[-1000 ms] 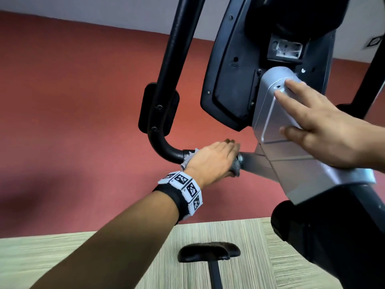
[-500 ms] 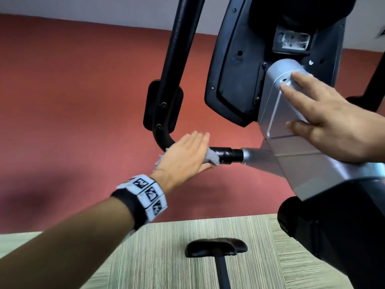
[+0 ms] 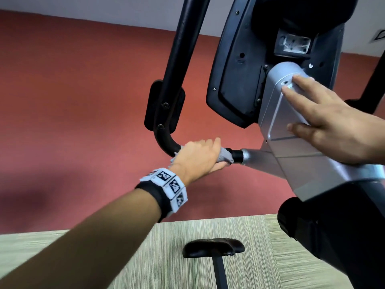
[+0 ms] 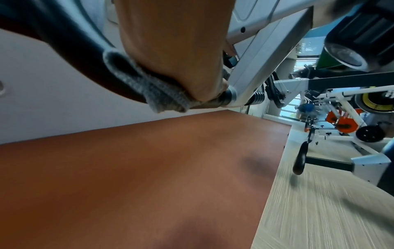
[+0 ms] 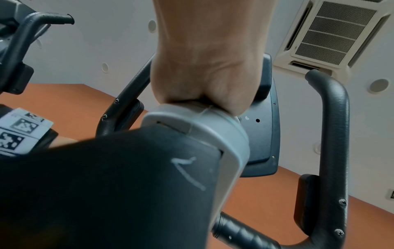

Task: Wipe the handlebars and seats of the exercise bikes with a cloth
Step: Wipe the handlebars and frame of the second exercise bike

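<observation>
My left hand (image 3: 200,157) wraps a grey cloth (image 3: 226,157) round the lower, horizontal part of the bike's black left handlebar (image 3: 166,140), just left of where it joins the silver stem. In the left wrist view the cloth (image 4: 153,91) bunches under my palm against the bar (image 4: 64,55). My right hand (image 3: 325,126) lies flat with straight fingers on the silver column housing (image 3: 277,113) below the black console (image 3: 235,65). From the right wrist view, the heel of my right hand (image 5: 202,75) rests on that housing (image 5: 198,124).
A black saddle (image 3: 213,248) on its post stands below, over the striped floor. A red wall fills the background. The right handlebar (image 5: 332,134) curves up at the right. More gym machines (image 4: 341,104) stand further off in the left wrist view.
My left hand slid left along the handlebar with the cloth, then back to the right toward the silver stem, with its fingers now curled round the bar. The right hand stayed on the housing.
</observation>
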`<state>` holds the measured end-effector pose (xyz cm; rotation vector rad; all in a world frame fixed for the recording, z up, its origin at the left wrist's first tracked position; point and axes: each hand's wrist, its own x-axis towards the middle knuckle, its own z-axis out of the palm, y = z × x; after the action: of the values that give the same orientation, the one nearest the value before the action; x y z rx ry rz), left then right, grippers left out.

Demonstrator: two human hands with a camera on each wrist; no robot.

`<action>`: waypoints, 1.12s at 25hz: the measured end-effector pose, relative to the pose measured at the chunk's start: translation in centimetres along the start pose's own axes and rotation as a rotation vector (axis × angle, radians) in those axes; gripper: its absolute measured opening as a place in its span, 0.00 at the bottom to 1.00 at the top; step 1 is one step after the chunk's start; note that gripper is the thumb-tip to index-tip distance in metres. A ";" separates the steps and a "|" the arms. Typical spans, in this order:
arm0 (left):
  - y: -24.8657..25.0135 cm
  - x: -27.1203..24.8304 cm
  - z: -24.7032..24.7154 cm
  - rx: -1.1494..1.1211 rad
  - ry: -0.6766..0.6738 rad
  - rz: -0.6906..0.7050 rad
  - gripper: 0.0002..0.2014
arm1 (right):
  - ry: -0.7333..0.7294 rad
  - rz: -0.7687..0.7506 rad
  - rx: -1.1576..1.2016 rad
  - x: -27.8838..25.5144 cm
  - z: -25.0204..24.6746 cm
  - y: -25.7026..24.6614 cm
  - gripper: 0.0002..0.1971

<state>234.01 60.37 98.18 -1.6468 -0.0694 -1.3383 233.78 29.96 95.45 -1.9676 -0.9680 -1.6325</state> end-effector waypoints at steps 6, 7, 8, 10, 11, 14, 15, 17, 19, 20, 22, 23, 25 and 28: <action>0.6 0.3 1.1 0.066 0.153 0.176 0.33 | 0.019 -0.015 0.016 0.3 0.2 0.5 0.41; 1.0 0.7 0.5 0.000 0.094 0.129 0.37 | 0.016 -0.012 0.016 0.3 0.2 0.5 0.41; 1.4 1.0 0.0 -0.048 0.030 0.063 0.41 | 0.015 -0.008 0.019 0.3 0.2 0.4 0.42; 2.1 1.3 0.2 -0.061 0.034 0.010 0.42 | 0.021 -0.006 0.018 0.4 0.2 0.5 0.42; 2.2 1.2 0.6 -0.039 0.067 0.062 0.40 | 0.020 -0.004 0.010 0.4 0.2 0.6 0.41; 1.8 1.1 0.4 0.003 0.053 0.131 0.37 | 0.022 -0.010 0.001 0.5 0.3 0.8 0.40; 1.7 1.5 -0.6 -0.076 0.034 0.089 0.39 | 0.023 -0.012 -0.001 0.5 0.4 0.8 0.40; 2.2 2.3 -0.9 -0.175 0.014 0.045 0.40 | 0.034 -0.022 -0.006 0.6 0.5 0.9 0.40; 3.0 2.1 -0.4 -0.170 0.007 0.152 0.31 | 0.036 -0.033 -0.017 0.8 0.4 0.9 0.41; 3.4 1.9 0.1 -0.132 0.032 0.179 0.28 | 0.035 -0.037 -0.021 0.7 0.3 0.8 0.41; 3.5 1.9 0.3 -0.080 0.084 0.166 0.27 | 0.027 -0.043 -0.012 0.6 0.4 0.7 0.41; 3.4 2.1 -0.3 -0.068 0.063 0.143 0.28 | 0.022 -0.036 -0.007 0.5 0.3 0.6 0.40; 3.0 2.2 -1.5 -0.144 -0.004 0.114 0.32 | 0.004 -0.020 -0.008 0.4 0.2 0.5 0.40; 0.5 -0.1 0.5 0.049 0.124 0.173 0.29 | -0.003 -0.024 0.001 0.4 0.0 0.6 0.40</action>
<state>234.62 60.53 97.85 -1.4906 0.1111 -1.2926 234.20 29.64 95.89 -1.9661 -0.9970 -1.6421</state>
